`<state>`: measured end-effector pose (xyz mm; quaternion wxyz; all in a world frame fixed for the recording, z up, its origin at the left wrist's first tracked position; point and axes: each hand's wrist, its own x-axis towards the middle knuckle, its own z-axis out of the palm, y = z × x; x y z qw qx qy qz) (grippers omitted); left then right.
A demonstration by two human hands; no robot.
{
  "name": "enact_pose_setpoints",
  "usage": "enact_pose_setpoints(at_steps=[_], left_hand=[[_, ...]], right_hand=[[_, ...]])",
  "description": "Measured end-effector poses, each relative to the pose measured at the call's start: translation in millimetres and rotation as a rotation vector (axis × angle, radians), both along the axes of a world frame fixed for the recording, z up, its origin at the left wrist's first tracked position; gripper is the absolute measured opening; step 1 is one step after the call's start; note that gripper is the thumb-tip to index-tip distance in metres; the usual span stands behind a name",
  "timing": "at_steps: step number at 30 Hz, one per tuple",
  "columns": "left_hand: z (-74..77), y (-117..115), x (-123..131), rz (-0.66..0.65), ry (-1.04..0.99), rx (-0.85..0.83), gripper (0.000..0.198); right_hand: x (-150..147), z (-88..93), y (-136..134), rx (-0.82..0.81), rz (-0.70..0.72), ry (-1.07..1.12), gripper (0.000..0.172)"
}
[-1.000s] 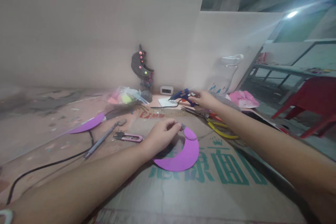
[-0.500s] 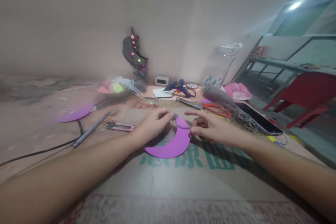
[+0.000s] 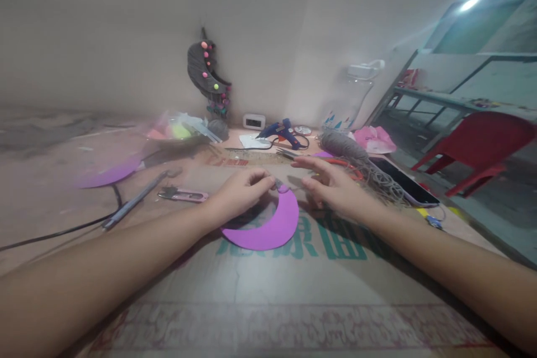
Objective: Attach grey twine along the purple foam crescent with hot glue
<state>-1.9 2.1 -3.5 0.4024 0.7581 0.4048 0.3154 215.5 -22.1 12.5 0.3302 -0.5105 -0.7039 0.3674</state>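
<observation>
A purple crescent-shaped foam piece (image 3: 268, 229) lies on a cardboard sheet (image 3: 293, 291) with green printed characters. My left hand (image 3: 239, 193) pinches the crescent's upper tip, where a bit of grey yarn sits. Just right of that tip is my right hand (image 3: 331, 184), its fingers partly curled with the index finger stretched out, and it seems to hold a thin grey strand. A skein of grey yarn (image 3: 348, 148) lies behind my right hand.
A blue glue gun (image 3: 279, 131), red-handled scissors (image 3: 335, 162), pink thread snips (image 3: 184, 196), a second purple crescent (image 3: 107, 173), a black cable (image 3: 62, 229) and a phone (image 3: 405, 182) surround the work. A yarn-wrapped moon (image 3: 203, 70) leans on the wall. A red chair (image 3: 478, 145) stands right.
My right hand came back from the glue gun to the crescent's tip and now sits beside the left hand. The left hand has kept its pinch on the tip.
</observation>
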Motion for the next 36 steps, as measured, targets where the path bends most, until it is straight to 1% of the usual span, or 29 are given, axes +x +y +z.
enact_pose_setpoints(at_steps=[3, 6, 8, 11, 13, 16, 19, 22, 25, 30, 36], left_hand=[[1.5, -1.2, -0.2, -0.025, 0.013, 0.046, 0.032], [2.7, -2.1, -0.4, -0.054, 0.009, 0.053, 0.032], [2.8, -2.2, -0.3, -0.066, 0.008, 0.025, 0.032], [2.0, -1.9, -0.2, -0.06, 0.01, -0.026, 0.031], [0.9, -1.7, -0.2, -0.06, 0.019, -0.046, 0.029], [-0.9, -1.6, -0.8, -0.084, 0.028, -0.074, 0.029], [-1.8, -1.7, -1.7, -0.148, 0.023, -0.099, 0.03], [-1.4, -1.6, -2.1, -0.195, 0.016, -0.106, 0.028], [-0.6, -1.2, -1.7, -0.202, 0.02, -0.101, 0.027], [-0.7, -0.5, -1.8, -0.219, 0.028, -0.094, 0.028], [-0.4, -0.4, -2.3, -0.23, 0.008, -0.112, 0.027]], right_hand=[[-8.3, 0.5, -8.4, -0.104, 0.132, 0.154, 0.059], [-11.8, -2.5, -9.6, -0.168, 0.172, 0.178, 0.057], [-11.2, -4.6, -7.7, -0.158, 0.151, 0.148, 0.046], [-8.6, -6.3, -4.7, -0.135, 0.095, 0.102, 0.022], [-7.5, -6.8, -3.8, -0.122, 0.07, 0.083, 0.018], [-7.4, -8.2, -3.4, -0.108, 0.056, 0.071, 0.018], [-7.4, -10.8, -3.0, -0.09, 0.04, 0.077, 0.02], [-6.4, -13.1, -2.5, -0.019, 0.041, 0.048, 0.02], [-5.7, -13.9, -2.4, 0.037, 0.049, 0.011, 0.019], [-6.5, -13.1, -2.8, 0.077, 0.044, -0.011, 0.017], [-8.5, -13.0, -3.0, 0.069, 0.043, -0.004, 0.018]])
